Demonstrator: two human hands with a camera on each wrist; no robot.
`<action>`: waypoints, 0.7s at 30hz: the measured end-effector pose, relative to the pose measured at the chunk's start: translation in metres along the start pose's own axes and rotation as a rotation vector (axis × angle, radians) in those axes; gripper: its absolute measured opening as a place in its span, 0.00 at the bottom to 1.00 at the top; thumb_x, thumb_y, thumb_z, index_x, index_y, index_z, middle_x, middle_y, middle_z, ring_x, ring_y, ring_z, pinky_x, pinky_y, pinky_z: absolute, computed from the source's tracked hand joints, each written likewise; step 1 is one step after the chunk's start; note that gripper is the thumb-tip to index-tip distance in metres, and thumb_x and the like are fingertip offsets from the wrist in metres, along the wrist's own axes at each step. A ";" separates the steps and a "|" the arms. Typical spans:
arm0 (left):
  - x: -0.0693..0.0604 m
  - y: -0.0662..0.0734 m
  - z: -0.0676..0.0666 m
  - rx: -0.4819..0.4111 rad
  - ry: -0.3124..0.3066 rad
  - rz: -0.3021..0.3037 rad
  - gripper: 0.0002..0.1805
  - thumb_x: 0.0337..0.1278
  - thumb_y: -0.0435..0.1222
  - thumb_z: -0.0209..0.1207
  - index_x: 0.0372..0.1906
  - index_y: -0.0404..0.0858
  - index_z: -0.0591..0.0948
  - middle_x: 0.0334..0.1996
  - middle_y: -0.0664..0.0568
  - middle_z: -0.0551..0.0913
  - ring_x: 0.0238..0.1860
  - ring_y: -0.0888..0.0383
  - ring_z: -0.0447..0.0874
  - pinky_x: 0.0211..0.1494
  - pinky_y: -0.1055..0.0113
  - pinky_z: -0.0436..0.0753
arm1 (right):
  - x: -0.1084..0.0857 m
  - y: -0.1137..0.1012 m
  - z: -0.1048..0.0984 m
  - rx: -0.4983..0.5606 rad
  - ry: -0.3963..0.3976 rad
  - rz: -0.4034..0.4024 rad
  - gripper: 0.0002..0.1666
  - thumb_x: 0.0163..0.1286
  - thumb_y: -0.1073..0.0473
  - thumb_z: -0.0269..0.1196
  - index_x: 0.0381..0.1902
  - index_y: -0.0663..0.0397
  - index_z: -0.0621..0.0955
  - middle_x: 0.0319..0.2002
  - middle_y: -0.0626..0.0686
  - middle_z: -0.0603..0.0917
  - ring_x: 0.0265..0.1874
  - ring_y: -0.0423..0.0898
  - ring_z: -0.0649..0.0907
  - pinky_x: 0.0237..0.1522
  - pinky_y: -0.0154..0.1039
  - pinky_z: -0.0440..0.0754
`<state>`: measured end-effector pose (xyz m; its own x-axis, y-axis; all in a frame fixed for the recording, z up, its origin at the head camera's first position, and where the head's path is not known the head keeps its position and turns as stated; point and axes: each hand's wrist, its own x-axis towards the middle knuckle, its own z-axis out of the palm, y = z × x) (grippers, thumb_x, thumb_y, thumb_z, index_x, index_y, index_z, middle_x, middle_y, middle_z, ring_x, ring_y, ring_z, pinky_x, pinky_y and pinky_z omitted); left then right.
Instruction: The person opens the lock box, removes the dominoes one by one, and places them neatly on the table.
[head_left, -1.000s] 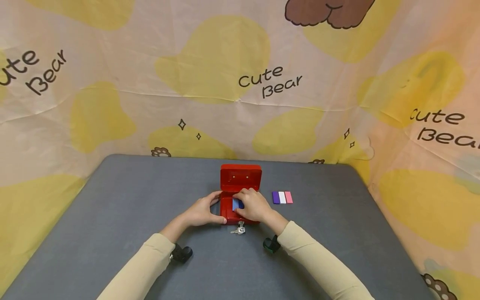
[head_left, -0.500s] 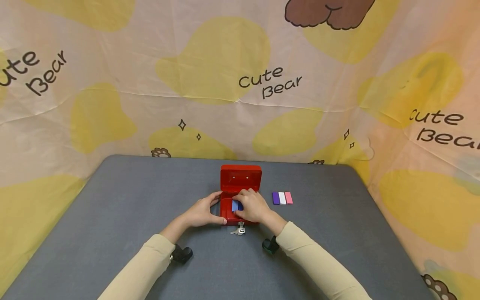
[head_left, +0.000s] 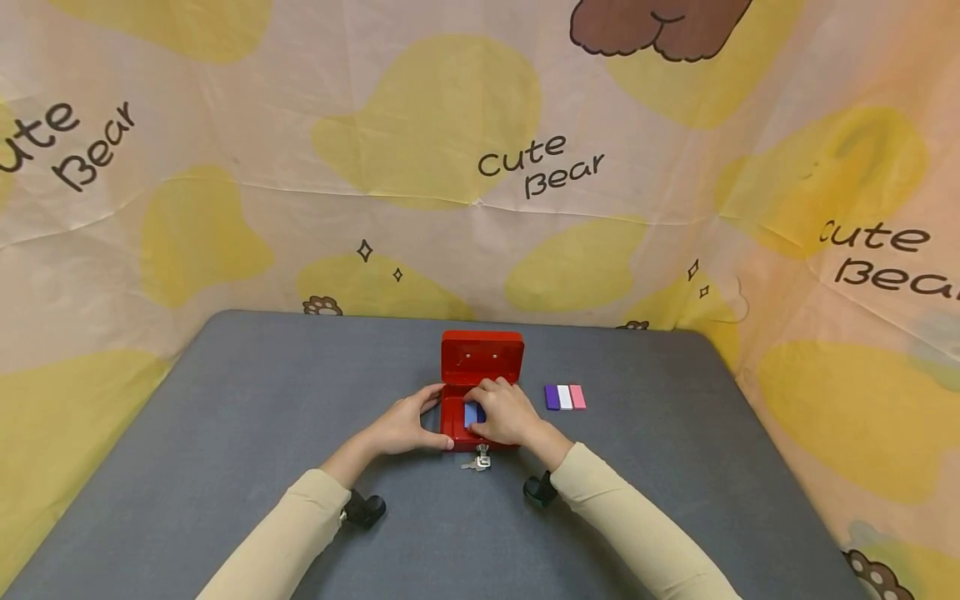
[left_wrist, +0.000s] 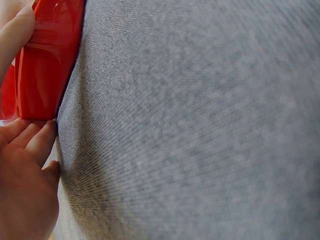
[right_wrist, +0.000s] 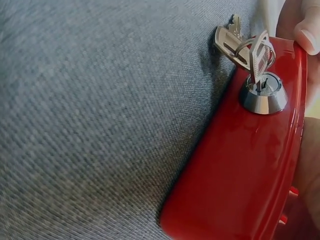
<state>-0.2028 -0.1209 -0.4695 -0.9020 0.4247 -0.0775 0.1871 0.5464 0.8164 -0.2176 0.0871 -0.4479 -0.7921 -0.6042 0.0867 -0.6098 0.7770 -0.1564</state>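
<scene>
In the head view a red metal cash box (head_left: 455, 425) stands with its lid (head_left: 482, 360) raised. Its left side is held by my left hand (head_left: 401, 425), thumb at the front corner and fingers towards the back corner. Inside the box, my right hand (head_left: 508, 414) holds a light blue flat block (head_left: 470, 414) and a dark blue one beside it between thumb and fingers; the palm hides part of them. The left wrist view shows left fingertips (left_wrist: 42, 135) touching the box's end. A key sits in the front lock (right_wrist: 264, 92), a second key (right_wrist: 232, 47) hanging from its ring.
Right of the box, a purple block (head_left: 552, 397), a white block (head_left: 565, 397) and a pink block (head_left: 577, 397) lie side by side on the grey table (head_left: 315, 358). A printed cloth (head_left: 420, 108) hangs behind. Both wrists carry small black devices (head_left: 365, 509).
Inside the box, the blue blocks have shifted slightly towards the front, with my right thumb. My left hand and the box stay in place.
</scene>
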 end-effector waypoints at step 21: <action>-0.003 0.003 -0.001 -0.007 -0.004 0.012 0.50 0.37 0.45 0.72 0.67 0.35 0.59 0.65 0.42 0.66 0.64 0.50 0.67 0.65 0.53 0.65 | 0.005 -0.006 -0.006 -0.102 -0.123 0.025 0.27 0.53 0.44 0.67 0.51 0.45 0.79 0.46 0.49 0.79 0.44 0.47 0.75 0.47 0.44 0.74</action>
<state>-0.2003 -0.1216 -0.4662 -0.8981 0.4343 -0.0696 0.1956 0.5361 0.8212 -0.2181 0.0810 -0.4405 -0.8016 -0.5966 -0.0376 -0.5945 0.8022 -0.0554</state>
